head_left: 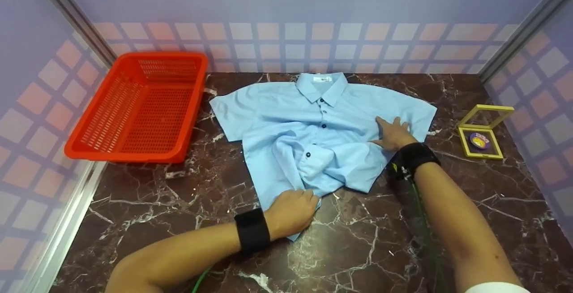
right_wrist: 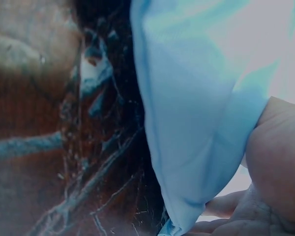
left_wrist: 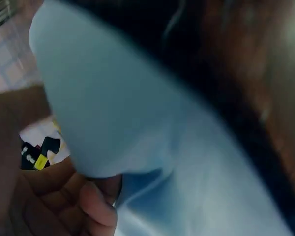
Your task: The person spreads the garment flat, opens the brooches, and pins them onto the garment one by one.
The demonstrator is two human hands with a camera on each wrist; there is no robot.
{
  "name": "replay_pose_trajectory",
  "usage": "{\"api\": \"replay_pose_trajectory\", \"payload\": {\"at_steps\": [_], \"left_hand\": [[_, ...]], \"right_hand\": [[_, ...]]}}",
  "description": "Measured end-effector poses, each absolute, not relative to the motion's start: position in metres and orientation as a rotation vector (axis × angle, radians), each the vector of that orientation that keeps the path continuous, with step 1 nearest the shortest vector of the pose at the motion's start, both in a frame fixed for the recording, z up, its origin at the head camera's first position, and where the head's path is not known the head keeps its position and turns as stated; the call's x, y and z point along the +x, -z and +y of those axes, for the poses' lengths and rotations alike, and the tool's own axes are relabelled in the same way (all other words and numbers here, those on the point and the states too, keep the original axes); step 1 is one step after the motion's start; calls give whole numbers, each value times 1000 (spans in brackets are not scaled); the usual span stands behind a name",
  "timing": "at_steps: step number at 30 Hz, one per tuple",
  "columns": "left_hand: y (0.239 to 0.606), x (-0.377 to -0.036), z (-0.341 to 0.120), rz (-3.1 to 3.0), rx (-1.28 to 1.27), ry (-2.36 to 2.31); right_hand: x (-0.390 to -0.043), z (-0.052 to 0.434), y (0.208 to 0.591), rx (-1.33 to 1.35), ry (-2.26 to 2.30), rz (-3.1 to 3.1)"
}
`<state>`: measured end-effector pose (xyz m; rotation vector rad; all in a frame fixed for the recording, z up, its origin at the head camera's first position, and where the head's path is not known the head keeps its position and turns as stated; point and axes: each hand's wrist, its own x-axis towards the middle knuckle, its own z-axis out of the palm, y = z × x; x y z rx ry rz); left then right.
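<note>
While the left hand (head_left: 293, 212) grips the blue shirt (head_left: 282, 107) low down, knuckles up, the right hand (head_left: 395, 135) rests spread fingers on it; beyond them, the collar label (head_left: 322, 79) is too small to read!

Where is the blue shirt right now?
In the head view, the blue shirt lies on the marbled table, between the red basket at left and the yellow frame at right, the left hand gripping its lower part.

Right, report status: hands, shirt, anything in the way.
Left hand gripping shirt at lower edge; right hand spread on it. Shirt front up, lower half rumpled. No object lying on it; red basket and yellow frame off to either side.
</note>
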<state>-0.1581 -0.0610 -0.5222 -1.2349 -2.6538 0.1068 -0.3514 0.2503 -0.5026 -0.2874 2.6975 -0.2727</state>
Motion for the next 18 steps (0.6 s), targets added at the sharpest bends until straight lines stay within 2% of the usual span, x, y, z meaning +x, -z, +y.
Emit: {"api": "replay_pose_trajectory", "payload": {"at_steps": [3,18], "left_hand": [[527,-154,-65,-2603,-1251,-62],[524,-134,-106,-2836,-1698,427]], "right_hand": [[-352,248,502,-285,259,2691],[-352,250,502,-312,271,2668]]}}
